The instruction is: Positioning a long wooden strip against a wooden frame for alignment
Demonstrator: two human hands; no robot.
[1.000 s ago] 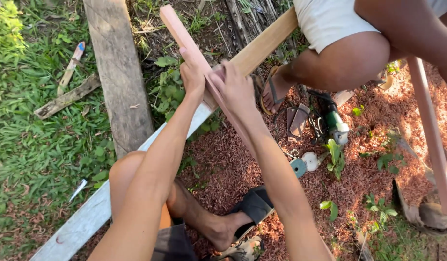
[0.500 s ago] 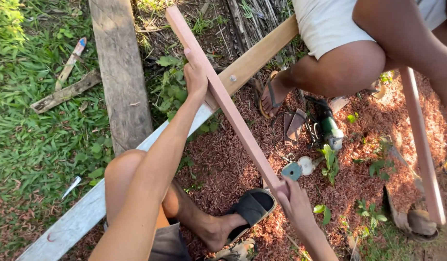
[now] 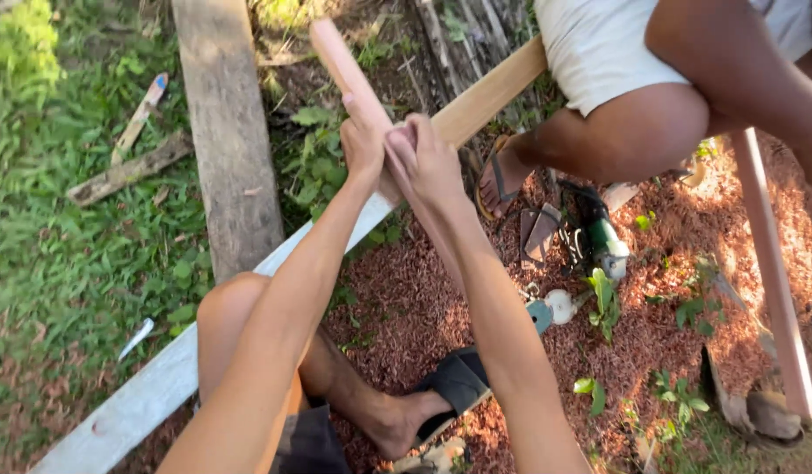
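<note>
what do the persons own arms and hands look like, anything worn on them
Both arms are bare from the bottom edge of the picture to the fingertips: no sleeves, no gloves. The left hand and right hand show no ring, watch or bracelet on the sides that face the camera. The forearms are slim and long. The fingernails are too small to tell apart.

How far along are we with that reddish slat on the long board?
Done: the reddish slat lies across the long board. In hand: left hand and right hand both grip it at the crossing. Left: no fastener or tool shows there; the green power tool lies untouched on the sawdust.
</note>
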